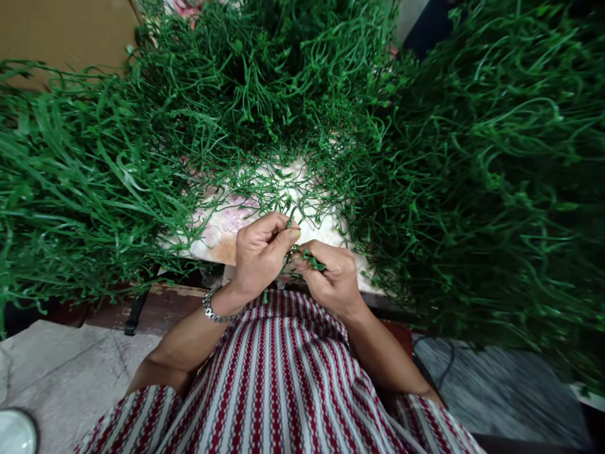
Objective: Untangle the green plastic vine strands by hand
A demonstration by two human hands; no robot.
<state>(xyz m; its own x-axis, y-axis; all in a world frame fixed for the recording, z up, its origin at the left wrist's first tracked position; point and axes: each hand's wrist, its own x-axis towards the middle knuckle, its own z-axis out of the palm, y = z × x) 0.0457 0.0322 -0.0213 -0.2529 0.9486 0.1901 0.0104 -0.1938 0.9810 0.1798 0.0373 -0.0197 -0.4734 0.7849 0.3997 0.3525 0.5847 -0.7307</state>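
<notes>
My left hand (259, 253), with a metal watch on its wrist, pinches a thin green stem (290, 219) that looks like artificial plant stem. The stem pokes up past the thumb and index finger, and a lower end hangs below the palm. Close against it, my right hand (333, 277) is closed round a small bunch of green stem pieces (312, 260), whose tips show at the index finger. Both hands meet in front of my striped garment, above the near edge of a white floral sheet (227, 224). Where the pieces touch between the thumbs is partly hidden.
Large tangled heaps of green stems rise on the left (70, 189), at the back (265, 75) and on the right (491, 189). Loose stems lie on the sheet. A brown board (66, 31) stands back left. A white round object (16, 432) sits on the floor.
</notes>
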